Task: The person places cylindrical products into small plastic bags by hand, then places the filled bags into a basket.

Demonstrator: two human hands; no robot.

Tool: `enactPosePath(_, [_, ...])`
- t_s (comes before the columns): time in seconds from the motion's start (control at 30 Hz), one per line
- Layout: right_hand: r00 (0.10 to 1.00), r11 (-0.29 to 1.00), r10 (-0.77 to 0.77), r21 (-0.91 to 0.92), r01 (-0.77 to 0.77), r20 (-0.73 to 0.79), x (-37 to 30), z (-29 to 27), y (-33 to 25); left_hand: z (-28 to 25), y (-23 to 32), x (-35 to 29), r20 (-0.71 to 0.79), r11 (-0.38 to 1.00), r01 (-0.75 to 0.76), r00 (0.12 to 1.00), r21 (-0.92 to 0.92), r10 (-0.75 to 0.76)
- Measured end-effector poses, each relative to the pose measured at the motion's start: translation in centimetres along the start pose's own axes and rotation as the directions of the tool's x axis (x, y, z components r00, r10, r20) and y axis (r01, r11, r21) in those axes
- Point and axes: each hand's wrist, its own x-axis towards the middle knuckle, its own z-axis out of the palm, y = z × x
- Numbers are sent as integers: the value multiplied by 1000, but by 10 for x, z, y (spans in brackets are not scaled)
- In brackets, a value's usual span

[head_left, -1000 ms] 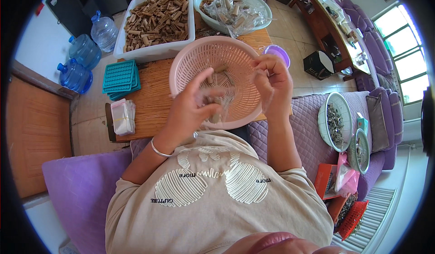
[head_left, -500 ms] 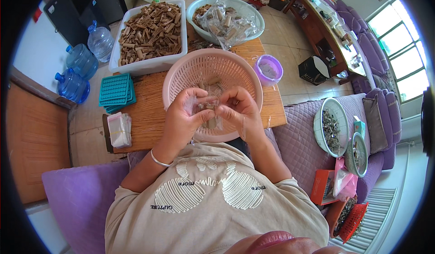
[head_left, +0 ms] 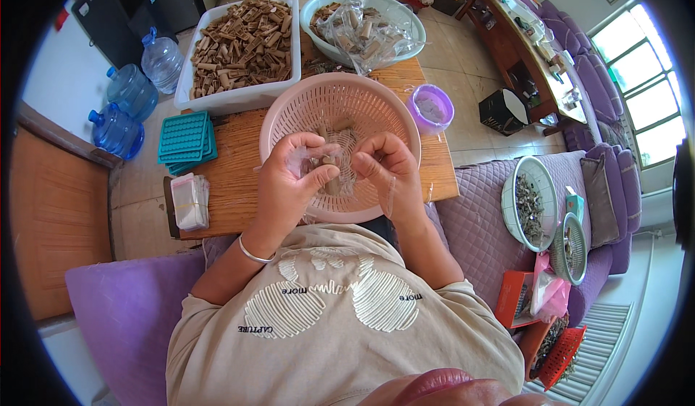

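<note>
Both my hands are over a pink slotted plastic basket [head_left: 394,102] on the wooden table. My left hand [head_left: 289,179], with a bracelet at its wrist, is closed around a clear plastic wrapper [head_left: 295,161] and what seems to be a small brown piece. My right hand [head_left: 391,173] sits apart from it, thumb and fingertips pinched together; what they hold, if anything, is too small to make out. A clear plastic strip [head_left: 392,197] hangs by the right palm. Below the hands, a few brown rolled pieces [head_left: 343,125] lie in the basket.
Behind the basket stand a white bin [head_left: 289,58] heaped with brown pieces and a pale green basin [head_left: 405,15] with plastic-wrapped ones. A purple tub [head_left: 439,96] is at the right. Teal trays [head_left: 184,138] and banded plastic bags [head_left: 192,199] lie left. A basket [head_left: 546,181] rests on the sofa.
My hands have drawn apart. The right hand has moved slightly to the right, away from the wrapper, which stays in my left hand.
</note>
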Motion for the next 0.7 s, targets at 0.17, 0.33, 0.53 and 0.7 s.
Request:
enactPosePath(0.17, [991, 991, -112, -85, 106, -69, -1, 12, -2, 2, 3, 0, 13, 996, 49, 999, -71, -48])
enactPosePath(0.33, [997, 998, -33, -51, 37, 74, -1, -2, 3, 0, 1, 0, -11, 999, -34, 999, 5, 34])
enactPosePath(0.53, [996, 999, -41, 10, 40, 79, -1, 14, -4, -1, 3, -2, 18, 999, 38, 999, -40, -37])
enactPosePath(0.7, [992, 992, -99, -70, 105, 83, 1, 3, 7, -2, 4, -1, 21, 998, 43, 999, 48, -44])
